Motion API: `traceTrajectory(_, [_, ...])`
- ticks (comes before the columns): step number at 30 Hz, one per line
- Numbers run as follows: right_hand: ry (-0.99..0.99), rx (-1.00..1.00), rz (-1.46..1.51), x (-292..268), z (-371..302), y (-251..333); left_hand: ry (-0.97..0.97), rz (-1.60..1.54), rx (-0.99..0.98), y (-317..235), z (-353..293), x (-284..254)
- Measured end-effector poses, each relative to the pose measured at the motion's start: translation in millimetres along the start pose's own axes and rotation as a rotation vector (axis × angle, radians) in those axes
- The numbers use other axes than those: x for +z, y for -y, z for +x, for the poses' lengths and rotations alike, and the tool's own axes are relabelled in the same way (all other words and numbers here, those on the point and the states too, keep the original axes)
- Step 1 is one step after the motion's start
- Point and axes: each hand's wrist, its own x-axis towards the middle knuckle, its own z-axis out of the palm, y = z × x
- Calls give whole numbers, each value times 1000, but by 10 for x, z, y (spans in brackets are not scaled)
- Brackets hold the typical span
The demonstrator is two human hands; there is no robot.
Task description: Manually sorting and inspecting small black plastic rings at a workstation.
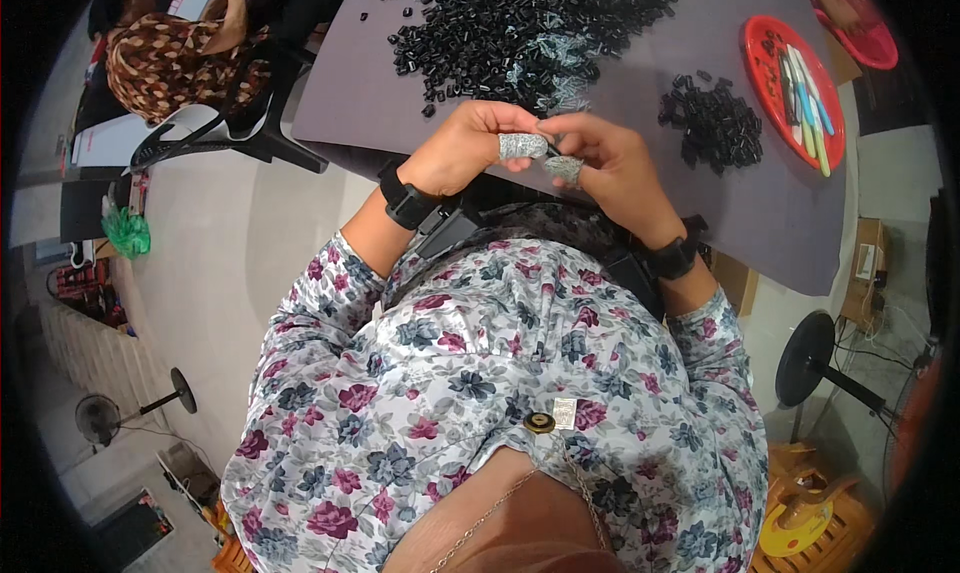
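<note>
My left hand [462, 151] and my right hand [622, 173] meet at the near edge of the table, with fingers pinched together. Between the fingertips shows a small black plastic piece [552, 151], mostly hidden by them. On each hand a digit is wrapped in pale grey patterned tape. Just beyond the hands spreads a big heap of small black plastic pieces [470, 33], with small clear bluish pieces [570, 58] lying among its near part. A smaller pile of black pieces [712, 123] sits to the right of my right hand.
A red tray [835, 123] at the table's right holds knife-like tools with coloured handles [808, 103] and small dark bits. Another person [185, 63] sits at the far left by a dark chair [215, 138]. A second person's arm [835, 3] reaches a pink-red basin [875, 43] at far right.
</note>
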Motion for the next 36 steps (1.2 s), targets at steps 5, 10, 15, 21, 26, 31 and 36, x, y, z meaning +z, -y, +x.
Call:
traceTrajectory(5, [-45, -102, -192, 21, -4, -31, -50, -22, 0, -42, 3, 64])
traceTrajectory(10, [-52, -107, -302, 39, -14, 66, -28, 3, 26, -39, 23, 65])
traceTrajectory(15, [-26, -172, -476, 36, -22, 89, 32, 39, 29, -51, 23, 61])
traceTrajectory(21, [-29, -205, -592, 53, -16, 123, 17, 141, 22, -79, 8, 147])
traceTrajectory(26, [31, -344, -1069, 91, -61, 136, 116, 176, -35, -72, 1, 87])
traceTrajectory(31, [122, -372, -1075, 87, -131, 53, 217, 147, -78, -79, -19, 107])
traceTrajectory(36, [122, -372, -1012, 63, -195, 14, 247, 195, -35, -49, -22, 147])
